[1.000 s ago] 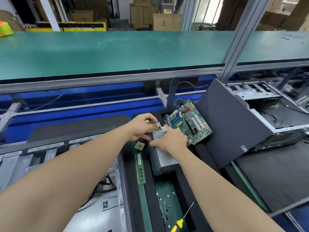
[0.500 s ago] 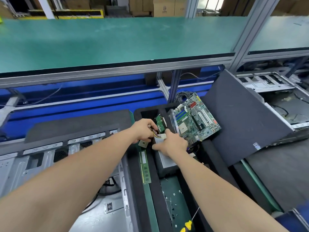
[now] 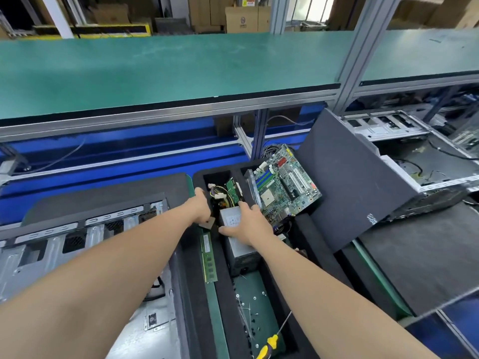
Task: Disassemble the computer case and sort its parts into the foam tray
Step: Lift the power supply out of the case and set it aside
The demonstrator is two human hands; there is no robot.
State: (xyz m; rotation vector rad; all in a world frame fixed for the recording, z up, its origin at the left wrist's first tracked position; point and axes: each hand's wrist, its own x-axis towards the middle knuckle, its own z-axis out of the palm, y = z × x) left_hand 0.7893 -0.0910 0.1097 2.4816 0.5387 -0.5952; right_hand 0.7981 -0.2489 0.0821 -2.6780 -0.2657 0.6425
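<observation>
Done: motherboard (image 3: 285,185), RAM stick (image 3: 208,257), power supply (image 3: 242,252) in foam tray (image 3: 189,268).
Remaining: tucking cables (image 3: 220,193), probably.
Right grip (image 3: 248,221): spread flat on power supply.
Left grip (image 3: 201,206): cannot tell.

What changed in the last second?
The left hand lowered the wire bundle into the far compartment of the foam tray and appears to have let it go. The right hand stays flat on the power supply; motherboard and RAM stick unmoved.

Brown cardboard boxes (image 3: 241,19) are stacked behind a green-topped upper shelf (image 3: 168,68); a glossy blue back panel (image 3: 116,156) is seen beneath.
</observation>
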